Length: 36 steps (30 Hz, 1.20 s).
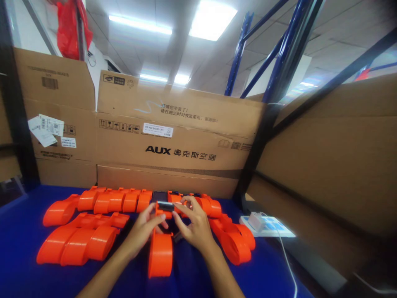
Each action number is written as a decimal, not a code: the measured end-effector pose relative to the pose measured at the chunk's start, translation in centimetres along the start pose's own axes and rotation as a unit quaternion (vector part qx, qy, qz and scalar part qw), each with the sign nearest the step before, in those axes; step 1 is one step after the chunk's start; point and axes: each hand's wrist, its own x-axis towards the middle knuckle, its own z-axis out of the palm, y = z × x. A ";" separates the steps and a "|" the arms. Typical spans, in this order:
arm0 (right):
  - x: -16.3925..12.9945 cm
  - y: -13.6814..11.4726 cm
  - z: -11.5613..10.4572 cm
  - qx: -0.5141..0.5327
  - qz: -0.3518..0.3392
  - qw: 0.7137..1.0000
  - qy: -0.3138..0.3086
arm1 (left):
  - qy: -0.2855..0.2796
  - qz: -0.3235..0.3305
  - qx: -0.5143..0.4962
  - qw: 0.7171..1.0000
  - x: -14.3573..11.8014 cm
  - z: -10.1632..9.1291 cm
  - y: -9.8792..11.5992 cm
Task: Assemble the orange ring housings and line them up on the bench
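Cardboard boxes stand in a wall along the far edge, one printed with "AUX", and more brown board leans at the right behind blue shelving uprights. Below them spreads the blue worktop, which carries everything else. Orange plastic parts lie across it: a row against the boxes, a group of curved pieces at the left, and another cluster at the right. A white power strip sits near the right edge with a plug in it and a white cable running off toward the viewer.

At the middle, an orange strap-like piece lies lengthwise between the forearms, its far end under the hands. The left hand curls around that end, fingers closed on its side. The right hand is bent over the same spot, fingertips pinching a small dark block with a pale top that sits at the strap's far end.
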 end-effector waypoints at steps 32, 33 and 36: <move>-1.5 0.1 2.7 -0.122 0.094 0.948 -0.279 | 0.136 -0.030 -0.188 0.972 1.1 -1.3 -0.7; -1.5 0.1 2.8 -0.123 0.096 0.947 -0.279 | 0.136 -0.027 -0.183 0.973 1.1 -1.3 -0.7; -1.6 0.3 2.9 -0.123 0.103 0.946 -0.283 | 0.135 -0.024 -0.173 0.975 1.1 -1.3 -0.6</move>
